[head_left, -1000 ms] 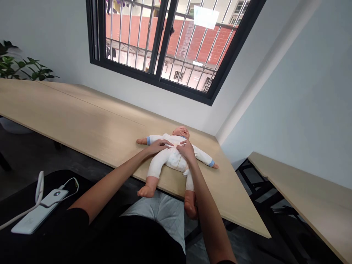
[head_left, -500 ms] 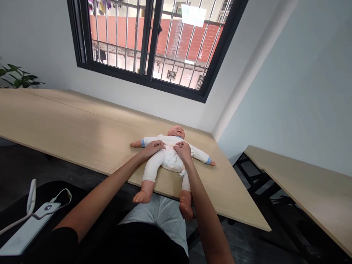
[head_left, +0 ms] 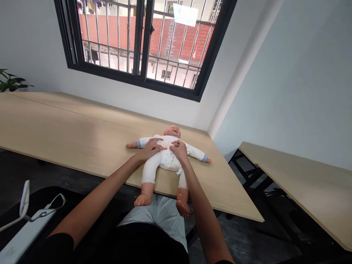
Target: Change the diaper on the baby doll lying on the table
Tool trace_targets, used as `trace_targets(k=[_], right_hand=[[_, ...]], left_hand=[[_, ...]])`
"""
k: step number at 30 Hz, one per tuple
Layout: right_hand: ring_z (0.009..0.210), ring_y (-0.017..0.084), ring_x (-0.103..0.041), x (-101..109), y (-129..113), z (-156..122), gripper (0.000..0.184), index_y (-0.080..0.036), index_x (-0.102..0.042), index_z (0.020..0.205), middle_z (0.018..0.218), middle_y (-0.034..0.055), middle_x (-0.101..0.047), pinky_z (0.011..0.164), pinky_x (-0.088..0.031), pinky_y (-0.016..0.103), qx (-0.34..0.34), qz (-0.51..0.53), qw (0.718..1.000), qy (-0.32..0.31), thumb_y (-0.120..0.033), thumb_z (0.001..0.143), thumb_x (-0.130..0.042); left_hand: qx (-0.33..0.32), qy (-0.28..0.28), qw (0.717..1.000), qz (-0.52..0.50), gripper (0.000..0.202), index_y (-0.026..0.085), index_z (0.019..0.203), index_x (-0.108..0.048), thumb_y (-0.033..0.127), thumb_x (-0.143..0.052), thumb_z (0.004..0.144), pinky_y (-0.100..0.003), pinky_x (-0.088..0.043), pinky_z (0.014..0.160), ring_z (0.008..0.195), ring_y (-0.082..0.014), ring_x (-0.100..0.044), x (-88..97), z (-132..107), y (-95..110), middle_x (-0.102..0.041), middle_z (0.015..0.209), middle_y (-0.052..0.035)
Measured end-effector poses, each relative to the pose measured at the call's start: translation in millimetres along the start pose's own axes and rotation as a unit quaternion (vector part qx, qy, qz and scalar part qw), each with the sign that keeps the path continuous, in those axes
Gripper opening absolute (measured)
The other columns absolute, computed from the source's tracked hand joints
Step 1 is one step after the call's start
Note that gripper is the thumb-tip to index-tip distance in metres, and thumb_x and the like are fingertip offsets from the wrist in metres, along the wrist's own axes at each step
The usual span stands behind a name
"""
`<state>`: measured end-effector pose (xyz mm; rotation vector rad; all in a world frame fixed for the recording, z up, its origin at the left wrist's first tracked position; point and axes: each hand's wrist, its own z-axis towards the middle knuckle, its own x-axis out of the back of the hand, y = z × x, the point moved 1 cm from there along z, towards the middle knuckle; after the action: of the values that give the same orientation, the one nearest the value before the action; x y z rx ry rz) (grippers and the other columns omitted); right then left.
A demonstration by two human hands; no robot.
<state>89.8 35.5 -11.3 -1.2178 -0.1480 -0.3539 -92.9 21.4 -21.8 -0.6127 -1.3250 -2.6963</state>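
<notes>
A baby doll [head_left: 165,161] in a white suit with blue cuffs lies on its back on the wooden table [head_left: 82,135], arms spread, legs hanging over the near edge. My left hand [head_left: 150,147] rests flat on the doll's chest, fingers stretched out. My right hand [head_left: 178,149] sits on the chest beside it, fingers curled as if pinching the suit's fabric; what they hold is too small to see.
A white power bank [head_left: 22,238] with a cable lies on a black surface at lower left. A second wooden table [head_left: 297,176] stands to the right across a gap. A barred window [head_left: 143,40] is behind, a plant [head_left: 11,82] at far left.
The view has shifted, so the doll and hands sit slightly lower left in frame. Both hands stay on the doll's chest with little change in pose.
</notes>
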Motion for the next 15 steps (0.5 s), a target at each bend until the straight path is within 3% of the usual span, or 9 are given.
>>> trace_targets(k=[5,9,12,15], right_hand=[[0.059,0.013,-0.052,2,-4,-2,0.025,-0.018,-0.057,0.079,0.061,-0.0053,-0.053,0.058,-0.041,0.024,0.007,0.044,0.999,-0.005,-0.026,0.055,-0.060],[0.074,0.016,-0.058,21,-10,-12,0.032,-0.019,-0.057,0.084,0.084,0.0025,-0.061,0.062,-0.048,0.027,0.006,0.142,0.987,0.080,-0.037,0.060,-0.066],[0.081,0.018,-0.059,42,-17,-40,0.031,-0.020,-0.056,0.084,0.088,0.0042,-0.061,0.063,-0.049,0.028,0.000,0.191,0.968,0.160,-0.042,0.064,-0.066],[0.082,0.018,-0.059,59,-32,-88,0.027,-0.022,-0.057,0.082,0.086,0.0036,-0.061,0.068,-0.049,0.029,0.003,0.201,0.956,0.213,-0.042,0.067,-0.068]], left_hand=[[-0.026,-0.032,0.992,0.115,0.024,0.026,0.092,-0.076,0.031,-0.052,0.088,-0.048,-0.015,0.118,0.138,-0.0272,-0.029,1.0,-1,4,-0.058,0.133,-0.0031],[-0.019,-0.029,0.982,0.188,0.036,0.028,0.119,-0.066,0.043,-0.052,0.089,-0.053,-0.011,0.116,0.144,-0.0301,-0.020,-3.3,-9,21,-0.051,0.142,-0.0041],[-0.021,-0.079,0.973,0.214,0.053,0.029,0.136,-0.051,0.052,-0.050,0.089,-0.051,-0.007,0.116,0.144,-0.0283,-0.024,-10.7,-17,35,-0.043,0.148,-0.0054],[-0.017,-0.131,0.967,0.217,0.061,0.029,0.141,-0.046,0.055,-0.054,0.086,-0.048,-0.009,0.117,0.142,-0.0288,-0.030,-16.3,-19,42,-0.040,0.149,-0.0074]])
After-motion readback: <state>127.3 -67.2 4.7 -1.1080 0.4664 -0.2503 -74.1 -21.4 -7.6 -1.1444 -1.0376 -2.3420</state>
